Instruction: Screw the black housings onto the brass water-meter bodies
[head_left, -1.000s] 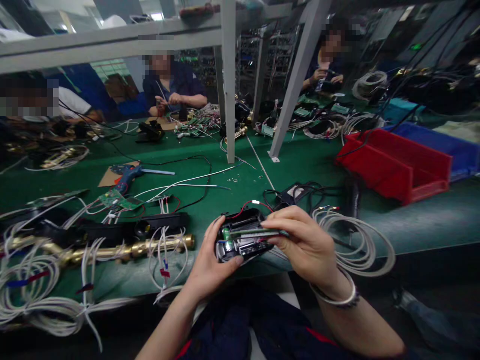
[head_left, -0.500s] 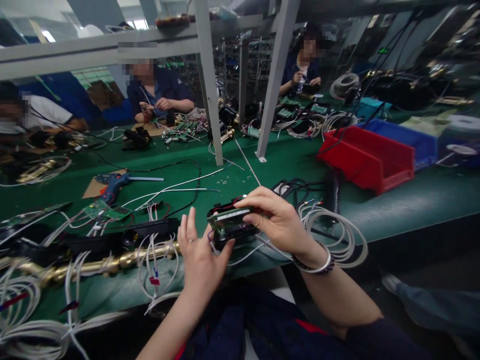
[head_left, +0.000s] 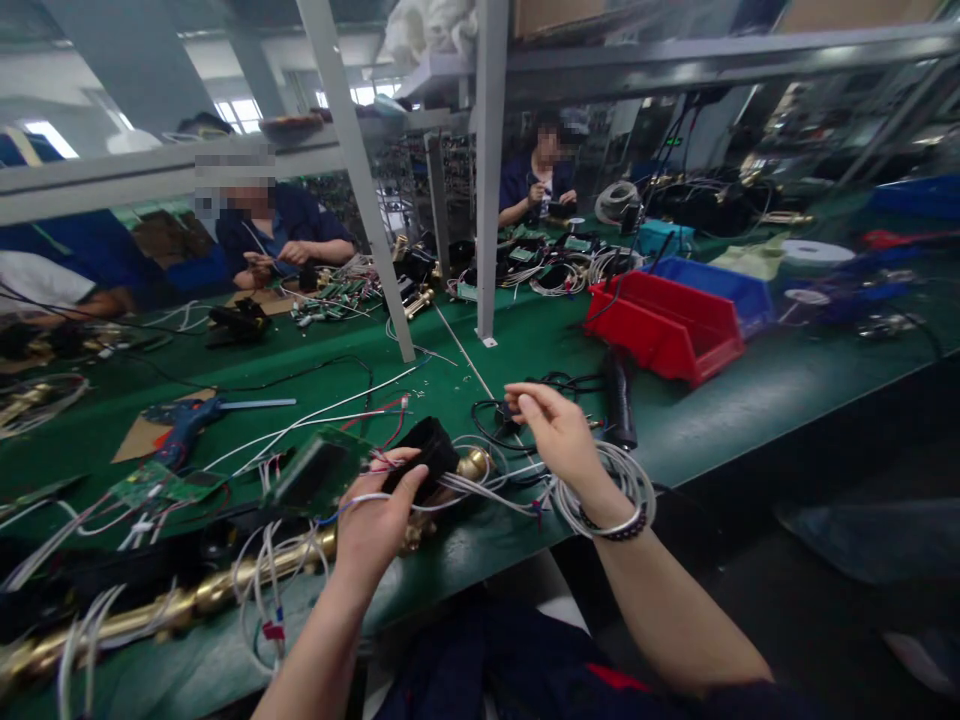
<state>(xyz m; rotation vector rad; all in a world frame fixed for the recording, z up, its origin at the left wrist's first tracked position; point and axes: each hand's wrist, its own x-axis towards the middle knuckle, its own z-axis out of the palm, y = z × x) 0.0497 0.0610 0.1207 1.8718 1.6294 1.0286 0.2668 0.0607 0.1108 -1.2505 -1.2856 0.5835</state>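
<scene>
My left hand (head_left: 375, 520) grips a black plastic housing (head_left: 429, 455) that sits on a brass fitting (head_left: 474, 464). Just left of the housing, a green circuit board (head_left: 319, 470) with a dark display hangs tilted, red and white wires running near it. White cables (head_left: 487, 490) lead from the housing to the right. My right hand (head_left: 555, 430) is raised over the bench, right of the housing, its fingers bent and drawn together; whether something tiny is between them is hidden. Beneath that wrist lies a coil of white cable (head_left: 637, 490).
A blue glue gun (head_left: 187, 428) lies at the left, above a row of brass pipes (head_left: 217, 590). A red bin (head_left: 664, 325) and a blue bin (head_left: 720, 290) stand at the right. Metal posts (head_left: 489, 180) rise ahead; people work across the bench (head_left: 540, 350).
The view has shifted right. The board has gone from the housing to its left. My left hand has closed on the housing, and my right hand has come off the board.
</scene>
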